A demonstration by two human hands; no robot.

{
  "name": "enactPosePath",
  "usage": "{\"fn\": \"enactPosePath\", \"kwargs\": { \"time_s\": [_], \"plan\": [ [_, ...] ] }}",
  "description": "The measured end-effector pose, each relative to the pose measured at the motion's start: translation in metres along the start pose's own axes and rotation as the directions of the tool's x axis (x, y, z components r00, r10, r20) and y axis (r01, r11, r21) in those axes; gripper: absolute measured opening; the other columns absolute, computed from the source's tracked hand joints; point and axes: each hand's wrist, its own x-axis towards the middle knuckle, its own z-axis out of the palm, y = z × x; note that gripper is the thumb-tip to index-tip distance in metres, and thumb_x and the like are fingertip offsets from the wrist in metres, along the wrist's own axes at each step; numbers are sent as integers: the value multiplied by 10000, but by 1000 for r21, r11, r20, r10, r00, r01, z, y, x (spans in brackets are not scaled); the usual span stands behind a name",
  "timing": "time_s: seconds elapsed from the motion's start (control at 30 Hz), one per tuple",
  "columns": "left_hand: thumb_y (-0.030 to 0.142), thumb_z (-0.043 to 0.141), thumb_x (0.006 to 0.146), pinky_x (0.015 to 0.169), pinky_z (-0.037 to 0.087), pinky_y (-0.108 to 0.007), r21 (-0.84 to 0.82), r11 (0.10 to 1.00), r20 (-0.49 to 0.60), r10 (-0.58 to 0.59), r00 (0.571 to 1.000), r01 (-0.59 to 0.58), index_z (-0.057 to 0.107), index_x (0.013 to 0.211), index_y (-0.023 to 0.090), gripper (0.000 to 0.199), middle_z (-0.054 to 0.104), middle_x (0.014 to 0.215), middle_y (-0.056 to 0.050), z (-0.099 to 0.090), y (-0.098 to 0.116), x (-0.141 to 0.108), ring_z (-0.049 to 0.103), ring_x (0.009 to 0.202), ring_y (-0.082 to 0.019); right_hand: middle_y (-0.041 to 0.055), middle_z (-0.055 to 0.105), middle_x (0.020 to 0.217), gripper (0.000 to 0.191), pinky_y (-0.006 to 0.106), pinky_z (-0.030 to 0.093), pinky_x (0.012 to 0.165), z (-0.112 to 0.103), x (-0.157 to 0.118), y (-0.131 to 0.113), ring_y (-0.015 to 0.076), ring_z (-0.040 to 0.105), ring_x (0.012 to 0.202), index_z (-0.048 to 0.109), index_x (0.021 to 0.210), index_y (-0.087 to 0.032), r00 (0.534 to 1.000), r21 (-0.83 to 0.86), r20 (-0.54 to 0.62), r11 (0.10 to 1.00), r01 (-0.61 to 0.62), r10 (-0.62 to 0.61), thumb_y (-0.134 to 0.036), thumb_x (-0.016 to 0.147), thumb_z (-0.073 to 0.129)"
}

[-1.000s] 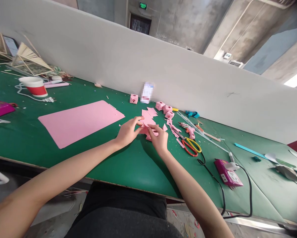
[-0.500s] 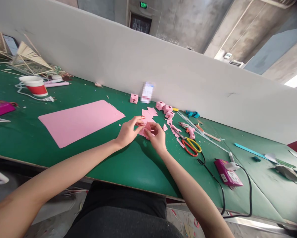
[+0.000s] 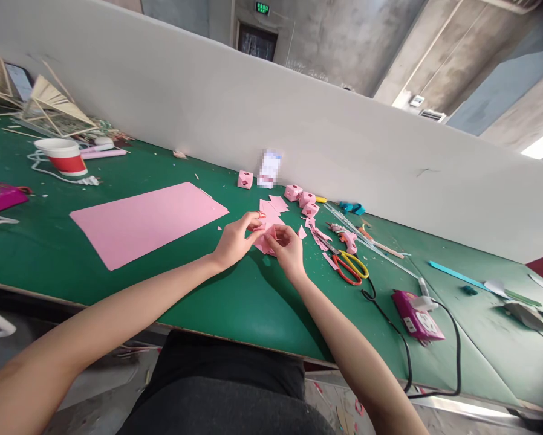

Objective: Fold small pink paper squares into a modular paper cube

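Between my hands is a folded piece of pink paper (image 3: 265,241), partly hidden by the fingers. My left hand (image 3: 236,240) pinches it from the left, and my right hand (image 3: 288,249) grips its right side with thumb and fingers. Just beyond the fingertips lie several loose pink paper pieces (image 3: 277,204). Farther back sit folded pink paper shapes with diamond-like openings: one alone (image 3: 245,179), and a cluster (image 3: 306,199) to its right. To the left, a large pink sheet (image 3: 149,223) rests flat on the green table (image 3: 235,314).
Right of my hands are scissors (image 3: 351,267) with red and yellow handles, pink scraps (image 3: 329,260) and a pink glue gun (image 3: 349,240). A magenta power strip (image 3: 417,317) trails a black cord. A paper cup (image 3: 63,157) stands left; a white partition (image 3: 172,90) runs behind.
The folded pink paper has shifted slightly between my fingers, and its raised flap sits a little farther right. Both arms stay nearly where they were.
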Motion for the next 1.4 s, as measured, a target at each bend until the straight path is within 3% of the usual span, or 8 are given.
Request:
{"fn": "enactPosePath", "kwargs": {
  "time_s": [0.4, 0.57, 0.77, 0.93, 1.1, 1.2, 1.3, 1.4],
  "plan": [
    [222, 643, 944, 873, 602, -310, -15, 1000, 83, 12, 997, -11, 572, 1190, 222, 256, 775, 996, -40, -1, 4, -2, 754, 958, -185, 38, 742, 893, 242, 303, 598, 674, 1, -1, -1, 191, 704, 807, 671, 996, -214, 998, -82, -50, 996, 26, -30, -353, 799, 655],
    [187, 633, 942, 849, 601, -292, 8, 1000, 98, -8, 995, 7, 565, 1180, 224, 251, 778, 1003, -35, -1, 0, -2, 751, 952, -178, 61, 761, 1031, 226, 306, 602, 705, 1, -5, -7, 195, 726, 854, 679, 1002, -210, 998, -92, -6, 993, 69, -69, -343, 827, 627],
    [122, 636, 915, 848, 591, -295, 18, 998, 113, -54, 992, 52, 547, 1236, 218, 347, 779, 985, -25, -1, -5, -1, 749, 933, -174, 43, 784, 967, 273, 309, 589, 710, -2, -8, -10, 196, 731, 809, 729, 1024, -199, 991, -219, 2, 967, 132, -135, -312, 885, 522],
    [105, 629, 902, 821, 589, -294, 24, 998, 138, -68, 988, 66, 547, 1240, 225, 368, 778, 974, -13, -2, -5, 0, 746, 933, -178, 38, 775, 1081, 270, 346, 609, 835, -4, -8, -6, 211, 748, 912, 704, 1077, -227, 986, -185, 88, 970, 156, -142, -365, 853, 644],
    [185, 678, 890, 811, 599, -312, -38, 993, 122, -110, 986, 115, 535, 1244, 219, 383, 758, 1068, -60, 1, -3, 1, 745, 937, -188, 35, 785, 940, 211, 333, 614, 732, -3, -6, -5, 206, 754, 795, 694, 966, -230, 991, -207, 27, 969, 132, -129, -418, 904, 621],
    [239, 719, 856, 755, 613, -311, -138, 947, 184, -263, 947, 290, 519, 1257, 214, 449, 767, 1049, -75, 4, -10, 1, 761, 878, -197, 28, 788, 941, 165, 332, 607, 769, -4, -6, -4, 205, 759, 824, 688, 952, -245, 980, -274, 38, 941, 197, -194, -379, 931, 593],
    [286, 746, 825, 655, 618, -319, -214, 835, 324, -428, 844, 506, 564, 1144, 204, 376, 787, 846, -49, 7, -21, 1, 778, 756, -232, 21, 791, 980, 136, 343, 602, 811, -5, -8, -1, 205, 762, 852, 685, 971, -262, 960, -371, 77, 886, 278, -269, -341, 947, 576],
    [311, 753, 814, 601, 613, -327, -239, 793, 352, -467, 811, 560, 596, 1042, 210, 294, 780, 742, -35, 7, -26, 0, 774, 679, -251, 16, 792, 971, 137, 342, 597, 785, -6, -9, 0, 205, 759, 819, 682, 986, -269, 950, -452, 100, 837, 309, -297, -320, 961, 558]
  ]
}}
